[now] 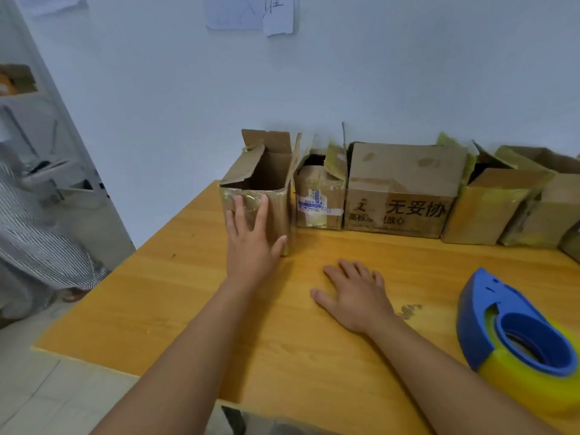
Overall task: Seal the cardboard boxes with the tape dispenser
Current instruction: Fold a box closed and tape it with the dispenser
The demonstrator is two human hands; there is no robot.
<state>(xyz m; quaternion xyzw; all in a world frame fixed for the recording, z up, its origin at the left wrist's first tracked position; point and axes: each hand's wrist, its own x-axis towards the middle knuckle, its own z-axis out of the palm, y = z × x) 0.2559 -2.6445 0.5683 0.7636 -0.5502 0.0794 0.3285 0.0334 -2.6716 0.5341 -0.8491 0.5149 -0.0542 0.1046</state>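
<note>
1. Tape dispenser [489,312]: bright blue, carrying a yellow roll of tape [530,381].
2. Cardboard boxes [398,189]: dull brown, patched with yellowish tape; one has black printed characters.
3. Table [282,324]: orange-yellow wood grain.
4. Wall [376,73]: pale bluish white.
5. Striped cloth [40,240]: grey and white.

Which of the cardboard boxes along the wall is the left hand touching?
The leftmost brown cardboard box, with its top flaps open. The left hand lies flat against its front side. The other boxes stand to its right, untouched.
</note>
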